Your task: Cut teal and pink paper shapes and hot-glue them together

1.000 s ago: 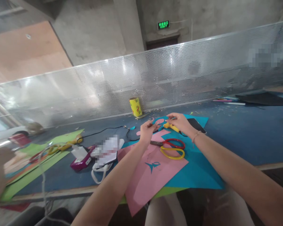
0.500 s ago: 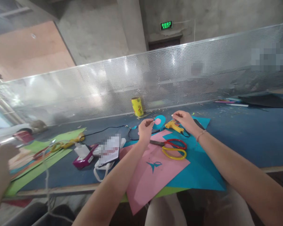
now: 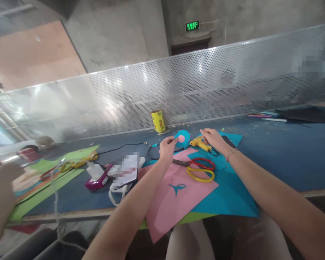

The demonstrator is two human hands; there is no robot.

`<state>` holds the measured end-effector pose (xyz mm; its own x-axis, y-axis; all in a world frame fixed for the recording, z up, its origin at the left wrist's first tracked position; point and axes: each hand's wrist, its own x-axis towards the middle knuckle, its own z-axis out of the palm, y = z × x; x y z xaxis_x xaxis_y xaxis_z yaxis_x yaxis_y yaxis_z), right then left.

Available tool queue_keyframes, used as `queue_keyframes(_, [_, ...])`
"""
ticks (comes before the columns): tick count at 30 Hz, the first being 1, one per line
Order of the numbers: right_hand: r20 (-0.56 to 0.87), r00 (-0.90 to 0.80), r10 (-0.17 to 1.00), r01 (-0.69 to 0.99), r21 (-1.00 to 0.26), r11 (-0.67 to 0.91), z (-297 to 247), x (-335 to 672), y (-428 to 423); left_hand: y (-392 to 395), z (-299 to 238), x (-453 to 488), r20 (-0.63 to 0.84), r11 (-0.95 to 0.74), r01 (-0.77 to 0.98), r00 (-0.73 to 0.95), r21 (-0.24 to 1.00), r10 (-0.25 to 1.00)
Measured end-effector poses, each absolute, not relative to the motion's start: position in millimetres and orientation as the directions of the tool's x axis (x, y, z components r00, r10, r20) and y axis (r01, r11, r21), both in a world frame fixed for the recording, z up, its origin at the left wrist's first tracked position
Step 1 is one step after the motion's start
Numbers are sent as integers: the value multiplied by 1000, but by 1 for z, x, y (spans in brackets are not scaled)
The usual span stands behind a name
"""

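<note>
My left hand (image 3: 167, 147) pinches the edge of a round blue paper piece (image 3: 183, 135) with a pink circle at its middle. Beyond the yellow hot glue gun (image 3: 200, 143), my right hand (image 3: 213, 138) has its fingertips drawn together; whatever is between them is too small to tell. The glue gun lies on the table between the two hands. Below them, scissors (image 3: 200, 175) with one red and one yellow handle loop rest on a pink paper sheet (image 3: 176, 213). Blue paper (image 3: 230, 198) spreads under it, and small blue offcuts (image 3: 177, 188) lie on top.
A yellow roll (image 3: 158, 121) stands by the perforated metal screen (image 3: 119, 97). At left are a phone (image 3: 126, 171), a purple power strip (image 3: 96, 182), green paper (image 3: 40, 196) and another person's arm (image 3: 2, 202). Pens (image 3: 273, 120) and black sheets (image 3: 308, 116) lie far right.
My right hand has shifted slightly to the right. The blue round piece in my left hand has tilted a little. Scissors and paper sheets have stayed put.
</note>
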<state>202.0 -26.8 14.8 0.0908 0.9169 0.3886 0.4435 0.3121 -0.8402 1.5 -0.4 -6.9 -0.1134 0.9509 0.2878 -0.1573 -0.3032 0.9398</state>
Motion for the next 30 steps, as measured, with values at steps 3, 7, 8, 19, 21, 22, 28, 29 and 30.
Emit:
queue_keyframes(3, [382, 96, 919, 477, -828, 294, 14, 204, -26, -3, -6, 1, 297, -306, -107, -90, 946, 951])
queue_keyframes(7, [384, 98, 918, 483, -825, 294, 12, 204, -24, -8, -5, 1, 273, -277, -111, -53, 954, 961])
queue_keyframes(8, [388, 92, 917, 484, -822, 300, 12, 204, -24, -9, -5, 1, 264, -268, -131, -46, 955, 963])
queue_keyframes(19, [393, 25, 919, 511, -795, 326, 11, 200, -26, -14, -1, 4, 192, -174, -185, 85, 967, 978])
queue_keyframes(21, [388, 6, 922, 503, -798, 332, 11, 198, -27, -14, -1, 4, 178, -156, -203, 96, 967, 979])
queue_keyframes(22, [389, -9, 921, 504, -794, 340, 12, 198, -27, -14, 0, 4, 172, -148, -214, 102, 966, 980])
queue_keyframes(28, [435, -21, 900, 542, -752, 376, 16, 192, -33, -21, 3, 7, 106, -55, -273, 179, 960, 978])
queue_keyframes(29, [430, -20, 903, 530, -761, 374, 16, 191, -34, -23, 4, 8, 91, -34, -280, 191, 959, 977])
queue_keyframes(30, [420, -21, 907, 508, -777, 371, 15, 188, -35, -25, 5, 9, 78, -17, -286, 201, 958, 976])
